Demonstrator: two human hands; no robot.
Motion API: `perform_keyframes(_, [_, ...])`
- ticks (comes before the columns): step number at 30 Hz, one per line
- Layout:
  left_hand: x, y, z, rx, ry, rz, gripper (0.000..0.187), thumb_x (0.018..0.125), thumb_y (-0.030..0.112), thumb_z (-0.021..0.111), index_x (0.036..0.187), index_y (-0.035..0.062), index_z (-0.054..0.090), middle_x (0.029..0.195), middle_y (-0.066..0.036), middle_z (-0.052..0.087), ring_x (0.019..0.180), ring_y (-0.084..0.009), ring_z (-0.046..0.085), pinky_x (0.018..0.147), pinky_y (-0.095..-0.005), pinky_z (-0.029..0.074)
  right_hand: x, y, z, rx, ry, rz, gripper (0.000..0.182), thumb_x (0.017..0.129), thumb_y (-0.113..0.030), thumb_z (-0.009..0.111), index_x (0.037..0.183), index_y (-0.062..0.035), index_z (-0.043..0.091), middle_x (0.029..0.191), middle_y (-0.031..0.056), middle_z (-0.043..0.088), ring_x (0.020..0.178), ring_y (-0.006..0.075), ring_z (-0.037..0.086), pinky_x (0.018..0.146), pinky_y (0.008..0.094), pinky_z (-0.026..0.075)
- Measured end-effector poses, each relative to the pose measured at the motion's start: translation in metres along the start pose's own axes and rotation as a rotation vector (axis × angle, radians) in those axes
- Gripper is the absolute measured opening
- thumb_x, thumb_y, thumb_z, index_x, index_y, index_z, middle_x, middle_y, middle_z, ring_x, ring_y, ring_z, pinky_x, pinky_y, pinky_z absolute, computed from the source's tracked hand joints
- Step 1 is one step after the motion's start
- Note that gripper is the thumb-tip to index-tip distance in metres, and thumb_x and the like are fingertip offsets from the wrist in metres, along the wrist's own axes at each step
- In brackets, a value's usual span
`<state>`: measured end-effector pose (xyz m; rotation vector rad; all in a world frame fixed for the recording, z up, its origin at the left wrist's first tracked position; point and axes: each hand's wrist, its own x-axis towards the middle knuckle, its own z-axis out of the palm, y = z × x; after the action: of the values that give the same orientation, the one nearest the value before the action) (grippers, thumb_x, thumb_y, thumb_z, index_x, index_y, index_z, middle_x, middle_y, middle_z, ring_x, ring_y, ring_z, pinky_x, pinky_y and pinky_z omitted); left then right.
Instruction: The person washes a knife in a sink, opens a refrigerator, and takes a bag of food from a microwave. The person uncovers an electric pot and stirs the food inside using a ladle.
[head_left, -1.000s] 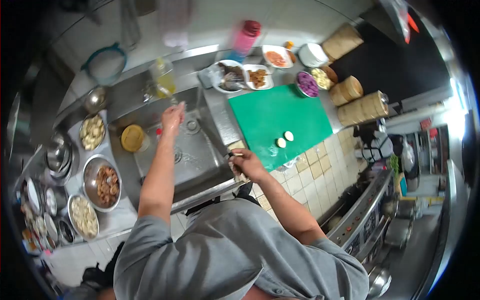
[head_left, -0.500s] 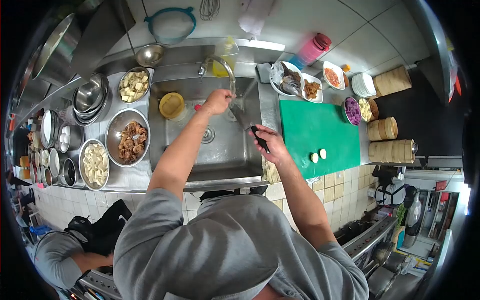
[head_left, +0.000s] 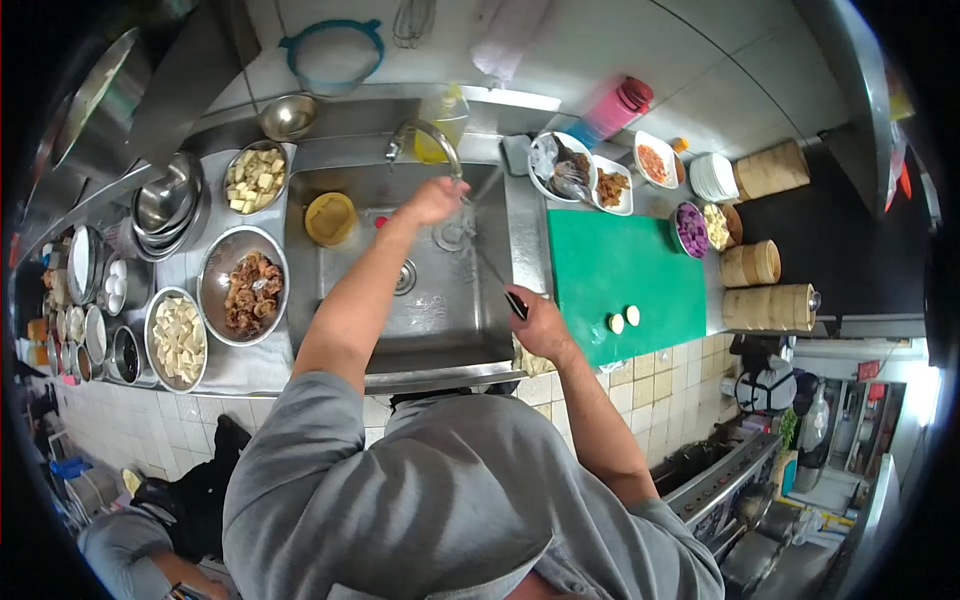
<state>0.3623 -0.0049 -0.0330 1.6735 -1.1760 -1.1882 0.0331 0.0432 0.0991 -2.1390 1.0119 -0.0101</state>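
Water splashes around my left hand (head_left: 436, 201), which is right at the spout of the faucet (head_left: 445, 138) with its fingers bunched together; I cannot tell whether they hold anything. My right hand (head_left: 540, 325) is wrapped round the black handle of a kitchen knife (head_left: 515, 303) over the sink's right edge. Its blade points up and left across the basin, seen nearly edge-on. Below lies the steel sink (head_left: 440, 335), with a yellow container (head_left: 330, 219) at its back left. Two pale cut pieces (head_left: 624, 319) rest on the green cutting board (head_left: 585, 260) to the right.
Left of the sink are bowls of pale cubes (head_left: 256, 180), brown meat pieces (head_left: 245, 290) and cut white pieces (head_left: 178, 340). Purple cubes (head_left: 690, 230), a pink bottle (head_left: 615, 105) and bamboo steamers (head_left: 768, 307) stand at right. Another person (head_left: 125, 550) is at lower left.
The knife blade has turned from flat toward me to nearly edge-on, and its tip is away from my left hand. My view has shifted slightly. The person at lower left has moved lower in view.
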Motion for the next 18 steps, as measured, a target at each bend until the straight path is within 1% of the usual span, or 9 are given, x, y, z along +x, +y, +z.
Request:
perform_keyframes(1, [-0.004,0.005,0.0,-0.264,0.036,-0.03,0.032,0.101,0.031,0.055,0.119,0.0069,0.063,0.113,-0.01,0.065,0.092,-0.0228,0.066,0.08,-0.0373,0.055,-0.012,0.005,-0.001,0.024,-0.011,-0.042,0.044,0.081,-0.005,0.062,0.125,-0.0058,0.061,0.109,0.0208,0.068,0.101,0.0394,0.065,0.085,0.0429,0.054])
perform_keyframes(3, [-0.008,0.009,-0.009,-0.917,0.332,-0.298,0.039,0.1,0.037,0.056,0.126,0.008,0.053,0.106,-0.011,0.065,0.088,-0.0251,0.064,0.078,-0.0397,0.055,-0.041,0.026,0.007,0.022,0.032,-0.061,0.045,0.081,-0.005,0.062,0.126,-0.007,0.061,0.109,0.02,0.068,0.1,0.0388,0.065,0.085,0.043,0.054])
perform_keyframes(5, [-0.004,-0.014,-0.03,-1.362,0.464,-0.405,0.051,0.097,0.046,0.058,0.129,0.0068,0.046,0.103,-0.011,0.064,0.087,-0.0271,0.064,0.076,-0.0417,0.055,-0.071,0.04,0.012,-0.03,0.054,-0.049,0.045,0.079,-0.002,0.063,0.123,-0.0106,0.064,0.113,0.0179,0.068,0.098,0.0364,0.067,0.083,0.0423,0.055])
perform_keyframes(7, [-0.006,-0.019,-0.053,-1.488,0.576,-0.5,0.059,0.094,0.053,0.06,0.123,0.004,0.047,0.099,-0.011,0.064,0.085,-0.0274,0.063,0.075,-0.0424,0.055,-0.098,0.056,0.023,-0.095,0.183,-0.083,0.044,0.079,-0.002,0.063,0.122,-0.0114,0.065,0.113,0.0174,0.068,0.097,0.0358,0.067,0.082,0.042,0.056])
perform_keyframes(8, [-0.001,-0.036,-0.066,-1.525,0.528,-0.491,0.062,0.092,0.055,0.061,0.124,0.0025,0.047,0.1,-0.011,0.064,0.086,-0.0273,0.063,0.076,-0.0418,0.054,-0.11,0.065,0.03,-0.165,0.307,-0.131,0.044,0.078,-0.001,0.064,0.121,-0.0123,0.067,0.114,0.017,0.067,0.097,0.0352,0.067,0.081,0.0417,0.056])
perform_keyframes(10, [0.01,-0.058,-0.079,-1.558,0.47,-0.502,0.066,0.091,0.056,0.062,0.126,0.001,0.047,0.101,-0.011,0.064,0.087,-0.0271,0.063,0.078,-0.0412,0.054,-0.124,0.079,0.043,-0.219,0.365,-0.115,0.044,0.078,-0.002,0.065,0.12,-0.0136,0.068,0.115,0.0169,0.067,0.096,0.035,0.067,0.078,0.0416,0.057])
perform_keyframes(13, [0.015,-0.044,-0.082,-1.574,0.513,-0.577,0.059,0.089,0.053,0.067,0.113,0.0014,0.052,0.096,-0.009,0.064,0.084,-0.0254,0.063,0.073,-0.0373,0.053,-0.127,0.099,0.061,-0.396,0.469,-0.096,0.043,0.08,-0.006,0.066,0.121,-0.0154,0.067,0.12,0.0163,0.063,0.093,0.0338,0.065,0.077,0.0436,0.056])
perform_keyframes(15, [0.017,-0.029,-0.078,-1.718,0.656,-0.618,0.05,0.087,0.047,0.071,0.104,0.0029,0.055,0.091,-0.006,0.062,0.079,-0.023,0.062,0.068,-0.0349,0.051,-0.121,0.113,0.071,-0.429,0.467,-0.078,0.042,0.081,-0.008,0.066,0.122,-0.0155,0.067,0.121,0.0159,0.063,0.092,0.0339,0.064,0.076,0.0436,0.056])
perform_keyframes(18, [0.044,-0.072,-0.085,-1.673,0.688,-0.521,0.039,0.086,0.039,0.075,0.095,0.006,0.055,0.081,-0.005,0.058,0.071,-0.022,0.059,0.065,-0.0361,0.05,-0.116,0.113,0.073,-0.472,0.425,-0.053,0.04,0.083,-0.011,0.063,0.123,-0.0149,0.066,0.124,0.0146,0.062,0.093,0.0339,0.062,0.077,0.0424,0.055])
